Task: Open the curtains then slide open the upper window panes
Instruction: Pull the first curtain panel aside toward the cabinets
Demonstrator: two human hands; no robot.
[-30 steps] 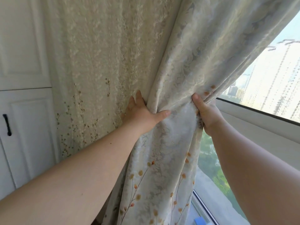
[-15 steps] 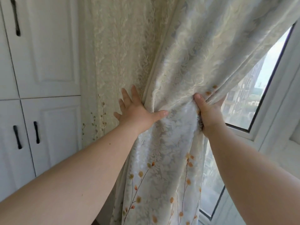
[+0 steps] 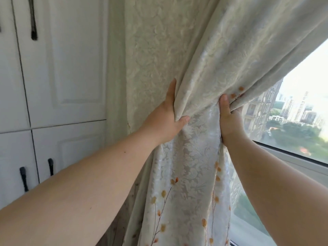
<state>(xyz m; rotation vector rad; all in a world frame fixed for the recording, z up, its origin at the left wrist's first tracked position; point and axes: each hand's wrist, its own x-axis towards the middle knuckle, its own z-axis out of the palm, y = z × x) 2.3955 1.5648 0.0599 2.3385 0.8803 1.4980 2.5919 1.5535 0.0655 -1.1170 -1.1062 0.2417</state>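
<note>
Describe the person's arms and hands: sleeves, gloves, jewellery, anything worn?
Both forearms are bare right down to the frame edge, so no sleeves show. The left hand and right hand have no gloves, and no rings, watch or bands are visible. Fingernails are short, with no visible polish.

a high-rise home: curtain (image 3: 204, 50), white cupboards (image 3: 67, 59), city window (image 3: 292, 121).

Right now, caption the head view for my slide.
Left hand and right hand bunch the cream floral curtain aside, uncovering the window.
</note>
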